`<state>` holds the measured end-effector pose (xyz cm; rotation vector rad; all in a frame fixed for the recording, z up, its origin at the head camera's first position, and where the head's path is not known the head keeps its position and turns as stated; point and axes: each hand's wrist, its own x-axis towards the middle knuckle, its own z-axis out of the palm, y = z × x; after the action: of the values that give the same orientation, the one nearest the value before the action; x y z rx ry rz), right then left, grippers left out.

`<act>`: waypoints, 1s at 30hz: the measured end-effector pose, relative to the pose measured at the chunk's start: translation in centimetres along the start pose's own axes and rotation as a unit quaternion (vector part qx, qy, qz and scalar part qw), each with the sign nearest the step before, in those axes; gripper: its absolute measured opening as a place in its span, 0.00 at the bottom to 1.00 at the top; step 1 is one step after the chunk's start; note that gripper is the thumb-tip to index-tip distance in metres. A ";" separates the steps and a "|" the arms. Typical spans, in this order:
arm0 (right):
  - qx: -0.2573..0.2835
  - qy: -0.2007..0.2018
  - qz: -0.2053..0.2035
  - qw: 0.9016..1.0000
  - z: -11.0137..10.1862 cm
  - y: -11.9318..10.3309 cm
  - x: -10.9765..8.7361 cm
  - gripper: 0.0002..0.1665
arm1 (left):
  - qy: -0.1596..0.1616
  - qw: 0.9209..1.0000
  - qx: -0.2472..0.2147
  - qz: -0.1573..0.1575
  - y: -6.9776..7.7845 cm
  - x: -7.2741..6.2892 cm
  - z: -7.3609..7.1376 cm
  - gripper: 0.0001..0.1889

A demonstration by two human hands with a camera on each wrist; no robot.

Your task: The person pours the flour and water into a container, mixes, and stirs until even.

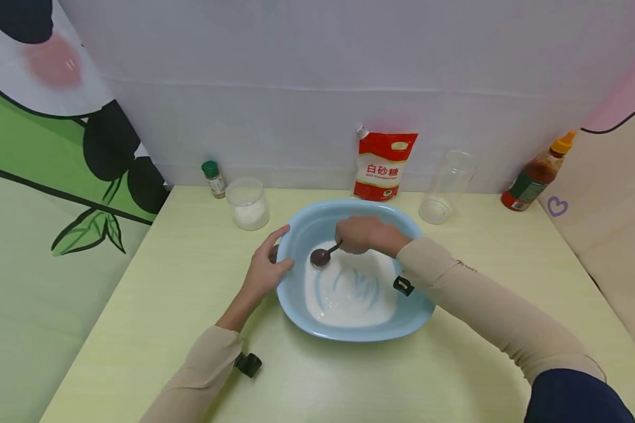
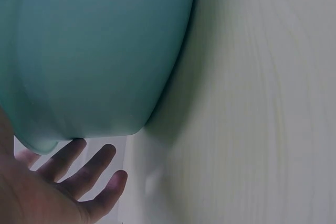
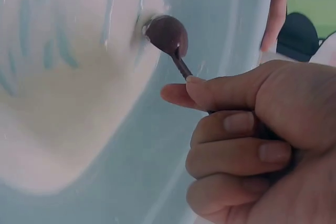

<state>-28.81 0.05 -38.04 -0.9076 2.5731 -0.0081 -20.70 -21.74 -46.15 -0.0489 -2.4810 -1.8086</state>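
Observation:
A light blue plastic basin (image 1: 296,305) stands on the table with a layer of white, wet-looking mixture (image 1: 344,305) on its bottom; blue streaks show through it. My right hand (image 1: 367,234) reaches in over the right rim, its fingers curled around the handle of a dark brown spoon (image 1: 320,257). In the right wrist view the spoon's bowl (image 3: 167,34) is at the edge of the white mixture. My left hand (image 1: 267,267) holds the basin's left rim, thumb over the edge. From the left wrist view, the other fingers (image 2: 94,169) lie outside, beneath the rim.
Along the back stand a green-capped small jar (image 1: 214,179), a clear cup (image 1: 247,205) holding white contents, a red-and-white sugar pouch (image 1: 383,167), a tall clear container (image 1: 444,188) and a red sauce bottle (image 1: 537,173). A cloth backdrop (image 1: 296,129) hangs behind the table (image 1: 190,258).

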 end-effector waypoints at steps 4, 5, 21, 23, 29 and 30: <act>0.010 -0.025 -0.034 0.999 0.7 -1.3 -1.4 0.11 | 0.001 1.000 0.000 -0.003 0.0 0.0 0.1 0.39; 0.012 -0.031 -0.041 0.999 0.9 -1.5 -1.8 0.11 | 0.001 1.000 0.000 -0.004 0.0 0.0 0.1 0.39; -0.015 -0.032 -0.010 0.999 1.5 0.2 -6.0 0.07 | 0.003 1.000 0.005 -0.011 -0.1 0.0 -0.2 0.38; -0.019 -0.019 0.004 1.000 1.5 0.5 -6.3 0.08 | 0.003 1.000 0.005 -0.012 -0.2 0.0 -0.2 0.38; -0.035 0.026 0.028 0.999 1.6 1.4 -6.7 0.09 | 0.001 1.000 0.006 -0.012 -0.1 0.1 0.0 0.38; -0.036 0.031 0.027 0.998 1.6 1.5 -6.8 0.10 | 0.001 1.000 0.007 -0.011 0.0 0.1 0.0 0.38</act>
<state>-24.33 5.51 -37.19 -0.8751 2.6711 0.0724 -20.76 -21.73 -46.16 -0.0175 -2.5015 -1.7994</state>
